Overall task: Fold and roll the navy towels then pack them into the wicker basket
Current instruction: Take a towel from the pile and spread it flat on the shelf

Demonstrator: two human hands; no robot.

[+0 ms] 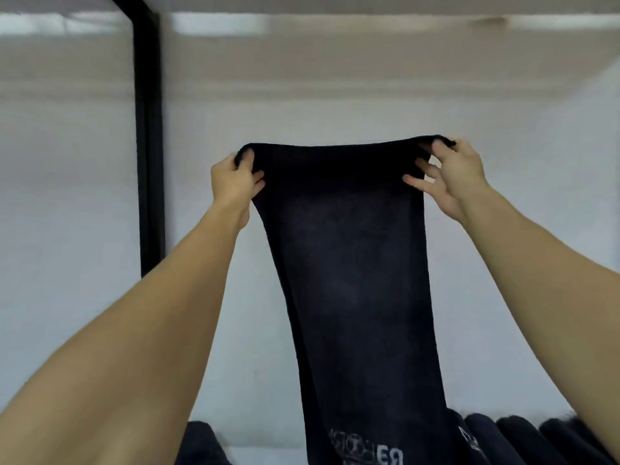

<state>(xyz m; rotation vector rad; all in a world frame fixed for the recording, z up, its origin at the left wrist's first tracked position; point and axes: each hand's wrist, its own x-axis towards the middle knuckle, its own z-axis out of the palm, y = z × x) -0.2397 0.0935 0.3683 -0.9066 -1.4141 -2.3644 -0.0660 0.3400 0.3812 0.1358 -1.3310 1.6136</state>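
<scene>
White wall (523, 256) fills the view, with a blurred pale band across the top at 12 o'clock.

Nearest, at 6 o'clock: the lower end of a navy towel (352, 280) runs off the bottom of the frame. Pale printed lettering shows there, too blurred to read. At 5 o'clock, just beside that lower end, is a row of dark rolls (536, 437) lying side by side, one with a scrap of pale print. At 7 o'clock is another dark bundle (201, 444), partly hidden by the left forearm. A strip of white surface (265, 455) shows between the bundle and the towel.

Both bare forearms reach up and forward from the lower corners, at 8 and 4 o'clock.

Centre: the towel hangs lengthwise, held up by its two top corners, the top edge stretched nearly level between the hands and sagging slightly in the middle. The cloth looks doubled along its left side.

Left hand (235, 182), at 9 o'clock of the towel top: fingers curled tight round the corner, thumb on the near side.

Right hand (449, 179), at 3 o'clock of the towel top: the corner is pinched at the top, the remaining fingers (416, 181) spread loose across the near face of the cloth.

Farthest: a black upright post (149, 146) at 10 o'clock against the wall.
</scene>
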